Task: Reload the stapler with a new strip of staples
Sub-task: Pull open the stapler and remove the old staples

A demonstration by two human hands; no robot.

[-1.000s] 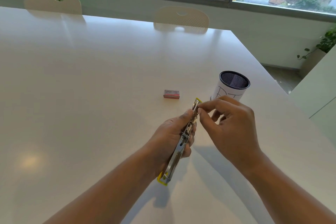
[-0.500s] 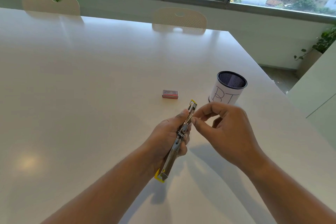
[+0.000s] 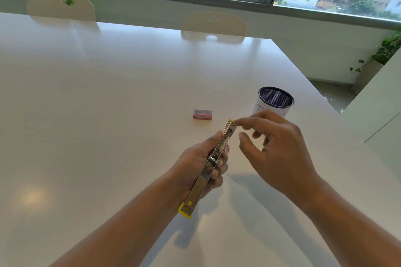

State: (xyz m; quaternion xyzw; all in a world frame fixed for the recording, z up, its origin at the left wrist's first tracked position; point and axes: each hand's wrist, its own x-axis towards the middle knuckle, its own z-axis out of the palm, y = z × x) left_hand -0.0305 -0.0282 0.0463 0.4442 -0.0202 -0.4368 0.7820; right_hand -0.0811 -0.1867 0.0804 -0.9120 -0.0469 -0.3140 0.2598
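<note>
A metal stapler [image 3: 213, 161] with yellow ends lies swung fully open in my left hand [image 3: 196, 168], which grips it at its middle above the table. Its far tip points away from me. My right hand [image 3: 280, 149] hovers just right of the stapler with fingers spread; the index fingertip touches the far yellow tip. I cannot see a staple strip in the fingers. A small red staple box [image 3: 202, 114] rests shut on the white table [image 3: 108, 104] beyond the stapler.
A mesh pen cup [image 3: 273, 103] with a white wrap stands behind my right hand near the table's right edge. Two cream chairs [image 3: 213, 26] sit at the far side, below the window. A white cabinet stands at the right.
My right hand has loosened from a pinch at the stapler's middle into spread fingers, and its index finger has moved up to the far tip. The left hand still holds the stapler.
</note>
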